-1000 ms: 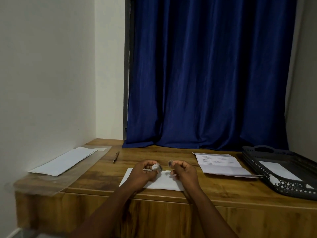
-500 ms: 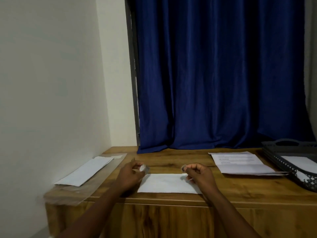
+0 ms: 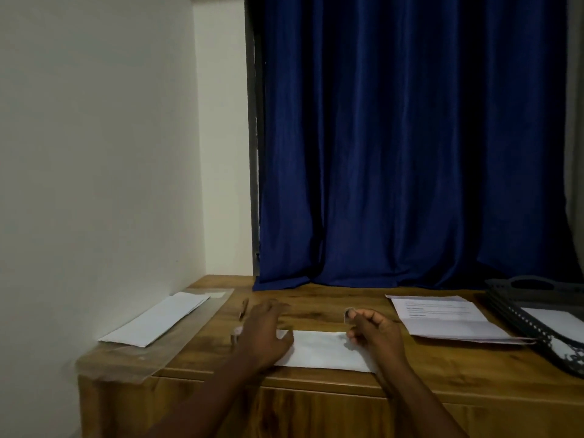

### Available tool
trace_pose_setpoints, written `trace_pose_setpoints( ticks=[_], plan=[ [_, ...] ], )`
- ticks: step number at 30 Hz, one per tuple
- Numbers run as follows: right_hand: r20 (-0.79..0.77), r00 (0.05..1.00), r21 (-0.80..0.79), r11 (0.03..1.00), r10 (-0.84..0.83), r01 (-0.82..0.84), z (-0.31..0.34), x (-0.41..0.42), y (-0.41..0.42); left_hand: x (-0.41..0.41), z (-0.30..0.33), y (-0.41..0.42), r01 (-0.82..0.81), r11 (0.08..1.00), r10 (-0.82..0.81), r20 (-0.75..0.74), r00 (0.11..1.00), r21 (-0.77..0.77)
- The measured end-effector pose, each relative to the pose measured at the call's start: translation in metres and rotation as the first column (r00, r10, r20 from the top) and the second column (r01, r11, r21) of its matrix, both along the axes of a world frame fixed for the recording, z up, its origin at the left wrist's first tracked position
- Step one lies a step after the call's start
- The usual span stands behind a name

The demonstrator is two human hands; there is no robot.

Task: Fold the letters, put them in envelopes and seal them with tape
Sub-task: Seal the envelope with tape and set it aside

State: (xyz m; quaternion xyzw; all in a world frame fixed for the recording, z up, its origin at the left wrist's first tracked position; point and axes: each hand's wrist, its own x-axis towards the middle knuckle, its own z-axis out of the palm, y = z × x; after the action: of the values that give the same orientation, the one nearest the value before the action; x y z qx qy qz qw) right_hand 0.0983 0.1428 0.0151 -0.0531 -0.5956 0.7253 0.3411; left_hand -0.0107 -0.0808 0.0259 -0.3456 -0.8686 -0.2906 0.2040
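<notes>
A white envelope [image 3: 322,349] lies flat near the front edge of the wooden table [image 3: 410,365]. My left hand [image 3: 264,333] hovers over the envelope's left end with its fingers spread forward, blurred. A small tape roll [image 3: 235,332] sits on the table just left of that hand, apart from the fingers. My right hand [image 3: 374,331] is curled above the envelope's right end. It pinches a short piece of tape [image 3: 347,315] that sticks up from its fingertips. Printed letters [image 3: 442,317] lie to the right.
A pen [image 3: 244,308] lies beyond my left hand. More envelopes [image 3: 158,317] rest on a clear plastic sleeve [image 3: 126,358] at the table's left end, by the wall. A dark perforated tray [image 3: 518,314] holding paper stands at the right. A blue curtain [image 3: 410,153] hangs behind.
My hands pulled apart and a piece of tape came off with the right hand. The left hand let go of the tape roll on the table and spread its fingers.
</notes>
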Motion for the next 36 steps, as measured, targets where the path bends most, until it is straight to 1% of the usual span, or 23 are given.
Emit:
trace_pose_setpoints(
  ticks=[2,3,4,5,6,8,9,10,11,12,13,14,16,17,18,21,23,25,30,32,36],
  plan=[
    [-0.032,0.998,-0.233,0.970,0.061,-0.066,0.004,-0.001,0.004,0.021,0.000,0.032,0.121,0.990,-0.122,0.002,0.993,-0.067],
    [-0.070,0.993,-0.358,0.926,0.097,-0.115,0.006,-0.002,0.007,0.030,-0.001,0.047,0.163,0.981,-0.163,0.009,0.987,-0.103],
    [-0.112,0.987,-0.446,0.882,0.115,-0.154,0.010,-0.002,0.012,0.038,-0.003,0.060,0.192,0.971,-0.191,0.016,0.981,-0.144],
    [-0.140,0.983,-0.486,0.857,0.116,-0.171,0.014,-0.001,0.018,0.045,-0.005,0.070,0.208,0.959,-0.206,0.028,0.978,-0.193],
    [-0.148,0.983,-0.488,0.856,0.112,-0.171,0.019,0.001,0.026,0.049,-0.009,0.078,0.215,0.946,-0.212,0.040,0.977,-0.241],
    [-0.086,0.990,-0.403,0.906,0.108,-0.133,0.029,0.006,0.045,0.052,-0.017,0.086,0.215,0.930,-0.207,0.059,0.977,-0.297],
    [-0.009,0.994,-0.310,0.945,0.105,-0.103,0.033,0.009,0.054,0.052,-0.020,0.086,0.215,0.931,-0.202,0.074,0.977,-0.296],
    [0.093,0.991,-0.171,0.982,0.091,-0.075,0.037,0.012,0.063,0.052,-0.022,0.084,0.216,0.934,-0.199,0.089,0.976,-0.284],
    [0.202,0.978,0.011,0.998,0.053,-0.057,0.040,0.014,0.070,0.052,-0.022,0.083,0.221,0.935,-0.201,0.098,0.975,-0.276],
    [0.294,0.956,0.209,0.976,-0.006,-0.058,0.043,0.015,0.077,0.052,-0.022,0.081,0.229,0.934,-0.208,0.105,0.972,-0.274],
    [0.358,0.932,0.385,0.919,-0.065,-0.083,0.045,0.014,0.081,0.052,-0.022,0.080,0.240,0.931,-0.217,0.111,0.970,-0.274],
    [0.403,0.909,0.519,0.844,-0.104,-0.134,0.047,0.013,0.084,0.053,-0.023,0.080,0.251,0.929,-0.228,0.115,0.967,-0.273],
    [0.470,0.872,0.678,0.689,-0.135,-0.258,0.050,0.007,0.085,0.054,-0.024,0.079,0.270,0.925,-0.246,0.118,0.962,-0.266],
    [0.490,0.858,0.718,0.627,-0.151,-0.300,0.050,0.003,0.085,0.055,-0.024,0.078,0.277,0.924,-0.253,0.121,0.960,-0.263],
    [0.503,0.848,0.742,0.586,-0.166,-0.326,0.051,-0.001,0.085,0.055,-0.024,0.078,0.281,0.923,-0.256,0.124,0.959,-0.264],
    [0.543,0.812,0.763,0.530,-0.215,-0.370,0.052,-0.013,0.081,0.056,-0.023,0.079,0.271,0.916,-0.250,0.108,0.962,-0.297],
    [0.580,0.776,0.769,0.479,-0.246,-0.423,0.053,-0.019,0.076,0.057,-0.024,0.080,0.261,0.918,-0.240,0.107,0.965,-0.299],
    [0.602,0.753,0.768,0.450,-0.264,-0.456,0.052,-0.023,0.073,0.058,-0.024,0.081,0.253,0.919,-0.231,0.109,0.967,-0.301],
    [0.602,0.731,0.785,0.405,-0.322,-0.469,0.046,-0.030,0.074,0.058,-0.020,0.083,0.245,0.877,-0.229,0.091,0.969,-0.414],
    [0.598,0.729,0.786,0.418,-0.332,-0.455,0.043,-0.031,0.075,0.056,-0.020,0.085,0.243,0.855,-0.228,0.090,0.970,-0.459],
    [0.606,0.721,0.774,0.458,-0.338,-0.436,0.039,-0.033,0.074,0.053,-0.023,0.087,0.240,0.842,-0.228,0.083,0.970,-0.484]
  ],
)
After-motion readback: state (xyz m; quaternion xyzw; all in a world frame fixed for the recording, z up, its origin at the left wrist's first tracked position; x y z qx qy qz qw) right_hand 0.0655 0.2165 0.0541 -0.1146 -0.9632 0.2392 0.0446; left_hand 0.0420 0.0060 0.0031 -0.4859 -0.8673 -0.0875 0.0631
